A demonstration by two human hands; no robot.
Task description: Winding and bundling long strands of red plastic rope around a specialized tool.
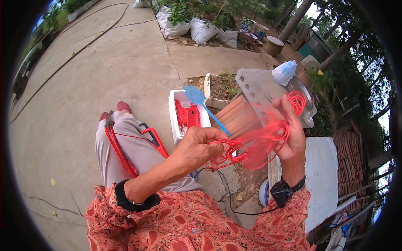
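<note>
Head view: a seated person works a tangle of red cord point(255, 144) held at chest height over the concrete ground point(125, 62). The left hand point(201, 146) is pinched tight on one end of the strands, while the right hand point(293, 134) stands upright with its fingers closed around loops, keeping them spread apart. A red-framed tool point(121, 154) rests across the lap; a white foam box point(178, 121) with a blue fly swatter point(201, 102) sits just beyond.

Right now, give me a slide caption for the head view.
Seated outdoors, left hand and right hand work a tangle of red cord above a concrete slab.
</note>
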